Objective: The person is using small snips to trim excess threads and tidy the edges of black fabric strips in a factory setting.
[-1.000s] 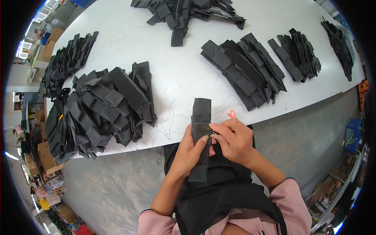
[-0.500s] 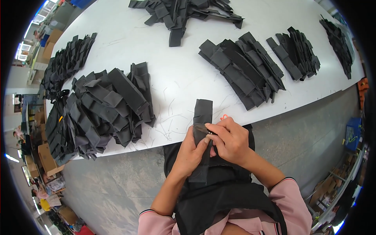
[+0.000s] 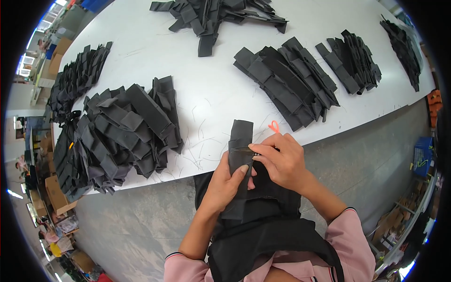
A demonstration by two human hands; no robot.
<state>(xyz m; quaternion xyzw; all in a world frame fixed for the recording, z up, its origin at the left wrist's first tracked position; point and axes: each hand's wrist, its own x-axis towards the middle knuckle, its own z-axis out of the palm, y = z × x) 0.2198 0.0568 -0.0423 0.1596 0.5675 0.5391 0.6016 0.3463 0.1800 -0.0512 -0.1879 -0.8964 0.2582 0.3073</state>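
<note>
Just off the table's near edge, my left hand [image 3: 224,184] is closed around a folded black fabric strip [image 3: 241,130], its thumb flat on the front. The strip stands upright, with its lower end hanging over my dark apron. Beside its right edge, my right hand [image 3: 285,160] is closed, thumb and forefinger close together at a fold. A small dark piece shows between those fingertips, too small to name. From behind the right hand sticks an orange loop [image 3: 274,127], seemingly part of a small tool held in it; the tool's rest is hidden by the fingers.
On the white table [image 3: 206,89], a large heap of black strips [image 3: 127,122] lies left, with a smaller pile [image 3: 82,75] beyond. Another heap [image 3: 213,16] is at the far middle. Stacked strips [image 3: 289,82] lie right. A blue crate [image 3: 423,157] stands far right.
My right hand has moved slightly up and right, away from the strip's fold. More of the orange loop now shows above it. My left hand keeps its hold, its thumb a little lower relative to the fold.
</note>
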